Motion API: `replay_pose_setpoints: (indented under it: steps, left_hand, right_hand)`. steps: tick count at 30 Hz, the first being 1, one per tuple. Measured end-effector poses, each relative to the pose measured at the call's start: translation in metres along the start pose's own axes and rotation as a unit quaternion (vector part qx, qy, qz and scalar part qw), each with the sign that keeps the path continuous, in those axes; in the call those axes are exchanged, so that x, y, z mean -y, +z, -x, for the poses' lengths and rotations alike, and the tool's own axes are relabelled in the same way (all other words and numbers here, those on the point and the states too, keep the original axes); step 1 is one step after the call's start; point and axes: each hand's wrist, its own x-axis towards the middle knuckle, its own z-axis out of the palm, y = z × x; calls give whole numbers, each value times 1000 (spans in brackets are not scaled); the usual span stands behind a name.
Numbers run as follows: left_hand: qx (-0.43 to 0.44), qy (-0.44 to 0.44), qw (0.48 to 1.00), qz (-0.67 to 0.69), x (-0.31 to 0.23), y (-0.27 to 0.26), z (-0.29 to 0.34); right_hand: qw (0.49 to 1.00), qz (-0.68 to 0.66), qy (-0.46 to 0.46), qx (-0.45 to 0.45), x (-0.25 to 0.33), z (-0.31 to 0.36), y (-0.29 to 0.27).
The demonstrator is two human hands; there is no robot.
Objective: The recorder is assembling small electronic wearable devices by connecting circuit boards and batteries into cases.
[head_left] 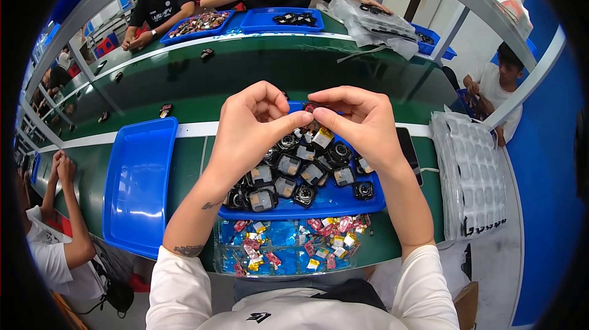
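My left hand (253,124) and my right hand (363,122) are raised over a blue tray (334,201). Their fingers close around a small red circuit board (310,108), pinched near both thumb tips and partly hidden by them. A silver battery with yellow tape (323,138) shows just under the thumbs; whether it hangs from the board or lies in the tray I cannot tell. Several black watch cases (288,164) fill the tray. Closer to me, a clear compartment tray (288,250) bears red boards and small batteries (341,241).
An empty-looking blue tray (136,189) lies at left, a phone (407,155) and stacked clear blister trays (469,173) at right. A green conveyor belt (257,66) runs behind, carrying a few small parts. Co-workers sit across and on both sides. Metal shelf posts (527,78) frame the bench.
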Motion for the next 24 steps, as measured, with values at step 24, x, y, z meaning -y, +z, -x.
replay_pose_setpoints:
  steps: [24]
  left_hand:
    - [-44,103,993,-22,-20,-34,3]
  right_hand:
    - [871,249,315,-284,-163,-34,-210]
